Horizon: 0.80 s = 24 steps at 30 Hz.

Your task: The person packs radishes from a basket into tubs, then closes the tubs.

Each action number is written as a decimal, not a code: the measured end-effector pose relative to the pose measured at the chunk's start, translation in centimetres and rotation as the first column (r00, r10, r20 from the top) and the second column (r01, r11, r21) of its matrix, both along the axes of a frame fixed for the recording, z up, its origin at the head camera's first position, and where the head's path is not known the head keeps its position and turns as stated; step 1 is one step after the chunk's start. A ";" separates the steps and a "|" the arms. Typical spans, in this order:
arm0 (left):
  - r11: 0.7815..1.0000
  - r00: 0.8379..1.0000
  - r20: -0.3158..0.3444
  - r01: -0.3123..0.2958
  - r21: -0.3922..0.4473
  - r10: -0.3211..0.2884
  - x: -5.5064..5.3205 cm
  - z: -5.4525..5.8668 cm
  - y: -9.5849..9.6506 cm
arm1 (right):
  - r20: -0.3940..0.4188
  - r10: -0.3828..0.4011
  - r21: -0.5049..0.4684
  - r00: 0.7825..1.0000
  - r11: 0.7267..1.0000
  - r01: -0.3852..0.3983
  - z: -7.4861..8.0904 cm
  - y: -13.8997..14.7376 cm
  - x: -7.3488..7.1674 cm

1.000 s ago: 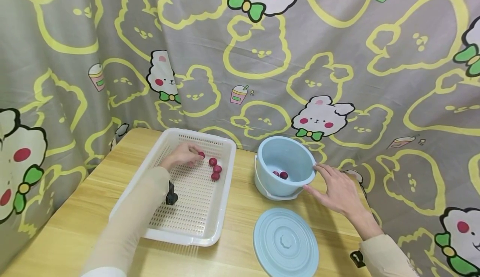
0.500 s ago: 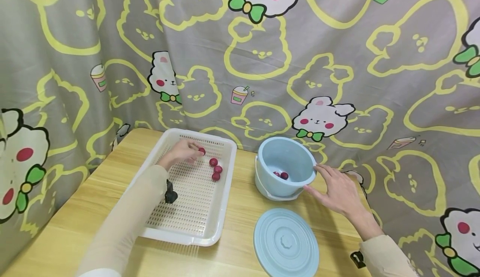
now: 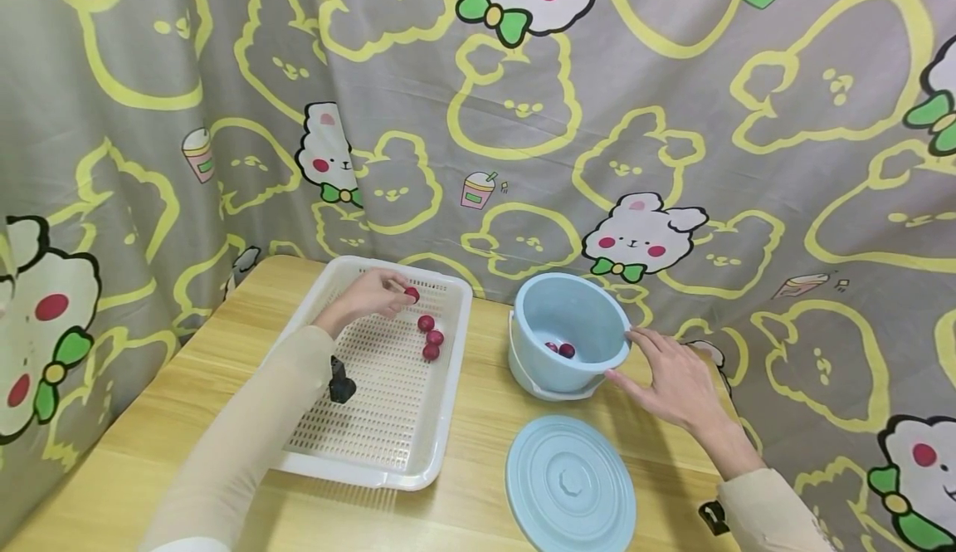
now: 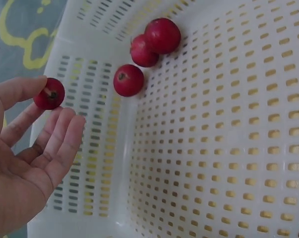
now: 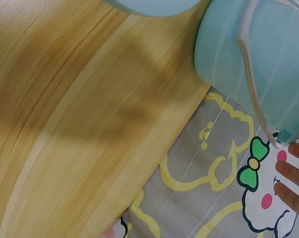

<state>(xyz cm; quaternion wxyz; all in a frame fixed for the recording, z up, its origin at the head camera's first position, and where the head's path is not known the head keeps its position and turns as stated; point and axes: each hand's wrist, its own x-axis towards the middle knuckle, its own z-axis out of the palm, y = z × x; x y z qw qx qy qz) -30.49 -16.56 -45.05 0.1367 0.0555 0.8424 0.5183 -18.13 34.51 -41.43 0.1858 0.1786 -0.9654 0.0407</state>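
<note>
At left, a white basket point(image 3: 451, 386) holds three red fruits point(image 3: 434, 338); the left hand point(image 3: 373, 293) pinches a fourth fruit point(image 4: 49, 94). At right, the right hand point(image 3: 675, 382), spread, touches a blue bucket point(image 3: 575, 311); two fruits point(image 3: 567, 351) show inside, one partly hidden.

Long cream sleeves point(image 3: 254, 429) bear small black fittings point(image 3: 342, 388).

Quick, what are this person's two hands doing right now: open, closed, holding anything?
Left hand: closed, pinching a small, round, red fruit.
Right hand: open, touching a light-blue, round plastic bucket.
</note>
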 end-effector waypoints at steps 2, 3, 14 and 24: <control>1.000 1.000 -0.004 0.006 0.006 -0.006 0.0 0.3 0.3 | -0.001 -0.001 0.000 1.000 1.000 0.001 0.0 0.0 0.0; 1.000 1.000 -0.007 0.011 0.009 -0.011 0.0 0.5 0.5 | -0.001 -0.001 0.000 1.000 1.000 0.001 0.0 0.0 0.0; 0.998 0.998 -0.028 0.062 0.012 -0.062 0.7 2.7 2.9 | 0.004 -0.001 0.001 1.000 1.000 0.001 0.0 0.0 -0.1; 0.993 0.995 -0.044 0.090 0.073 -0.087 1.1 4.1 5.2 | 0.016 -0.010 0.004 1.000 1.000 0.010 0.0 0.0 0.0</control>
